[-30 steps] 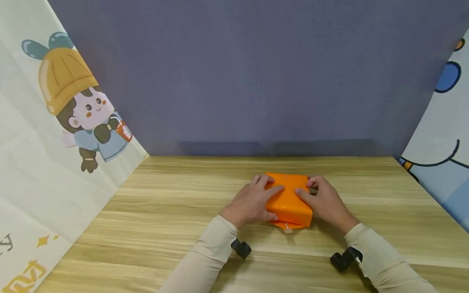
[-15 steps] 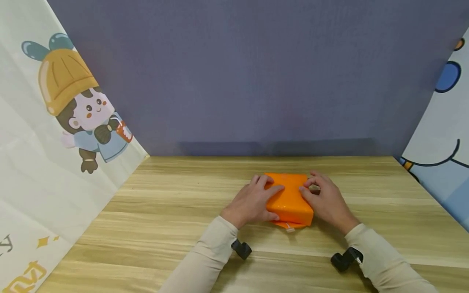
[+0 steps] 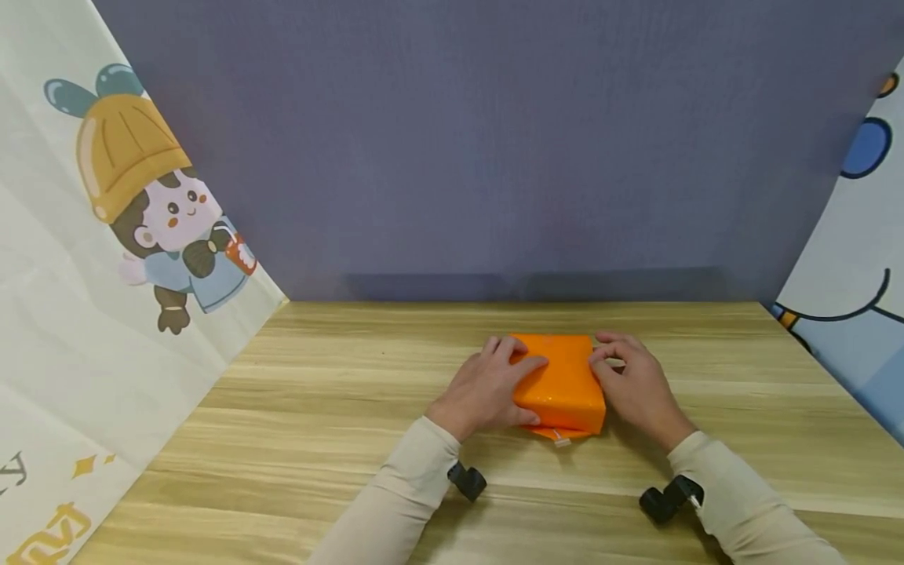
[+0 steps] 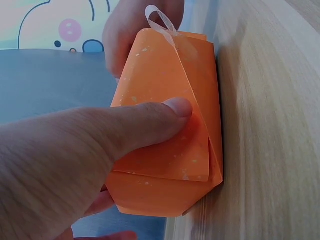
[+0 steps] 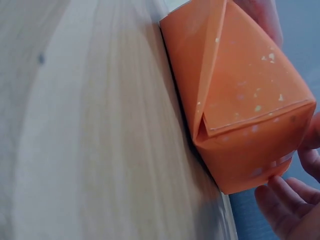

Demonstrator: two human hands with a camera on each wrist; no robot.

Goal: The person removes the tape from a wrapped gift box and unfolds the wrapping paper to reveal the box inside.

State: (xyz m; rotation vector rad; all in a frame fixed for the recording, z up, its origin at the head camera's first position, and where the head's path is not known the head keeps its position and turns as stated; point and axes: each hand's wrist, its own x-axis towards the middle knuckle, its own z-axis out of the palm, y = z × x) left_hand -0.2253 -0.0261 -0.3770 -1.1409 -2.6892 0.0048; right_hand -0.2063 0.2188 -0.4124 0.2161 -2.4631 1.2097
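Note:
A wrapped box (image 3: pixel 561 384) in glossy orange paper sits on the wooden table, its folded end flap facing the near side. My left hand (image 3: pixel 487 384) holds its left side; in the left wrist view the thumb (image 4: pixel 160 120) presses on the folded end. A looped strip of clear tape (image 4: pixel 161 21) sticks out from that end. My right hand (image 3: pixel 639 384) is at the far right edge, thumb and forefinger tips close together there. The right wrist view shows its fingers (image 5: pixel 287 200) at the paper's corner, beside a shiny tape strip (image 5: pixel 272 164). Box underside is hidden.
The wooden table (image 3: pixel 282 439) runs back to a dark grey-blue cloth (image 3: pixel 452 157). A printed cartoon sheet (image 3: pixel 56 314) hangs at the left, another (image 3: pixel 854 259) at the right. Black wrist cameras (image 3: pixel 662 502) hang below both sleeves.
My right thumb has slid off the top of the box to its right edge, and the fingers have closed toward it. The left hand keeps its place; the box has turned very slightly.

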